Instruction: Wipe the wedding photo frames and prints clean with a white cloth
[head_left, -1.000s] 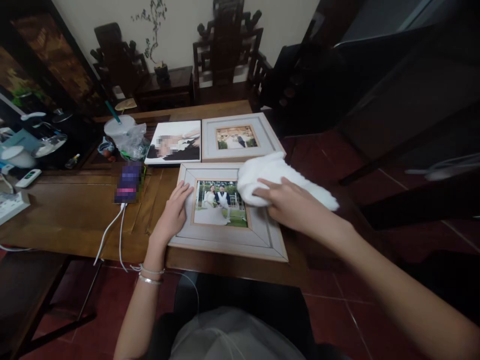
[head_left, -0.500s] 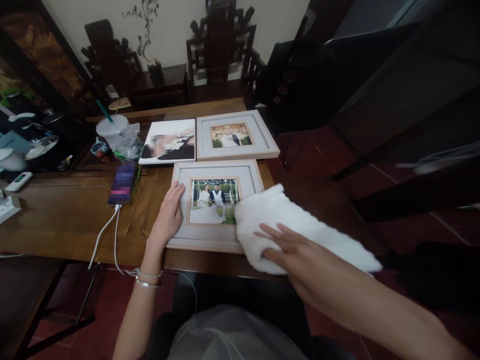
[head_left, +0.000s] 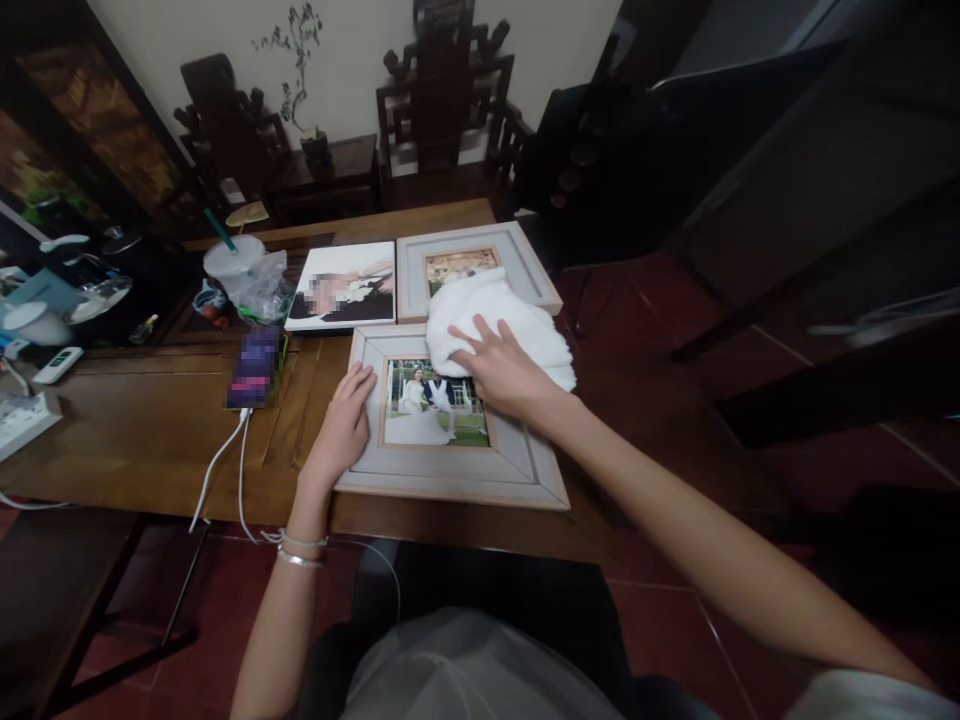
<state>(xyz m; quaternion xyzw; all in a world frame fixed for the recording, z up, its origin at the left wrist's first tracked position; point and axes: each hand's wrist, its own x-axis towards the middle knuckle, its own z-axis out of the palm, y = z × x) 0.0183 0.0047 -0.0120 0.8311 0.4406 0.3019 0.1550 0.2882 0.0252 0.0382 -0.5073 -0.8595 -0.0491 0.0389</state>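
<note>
A picture frame with a pale wide border and a photo of two seated people lies flat near the table's front edge. My left hand grips its left side, fingers over the border. Under my right hand is a white fluffy cloth, held with the fingers spread across it. The cloth covers the frame's upper right part and overlaps a second picture frame lying behind. To the left of that one lies a white-edged photo panel, its picture partly blurred out.
A phone with white cables lies on the wooden table to the left. Behind it are a lidded cup with a straw, a plastic bag and a power strip. Dark carved chairs stand beyond.
My right hand has moved the cloth up and left, from the frame's lower right to its upper right, uncovering the lower right corner. My left hand stays on the frame's left side.
</note>
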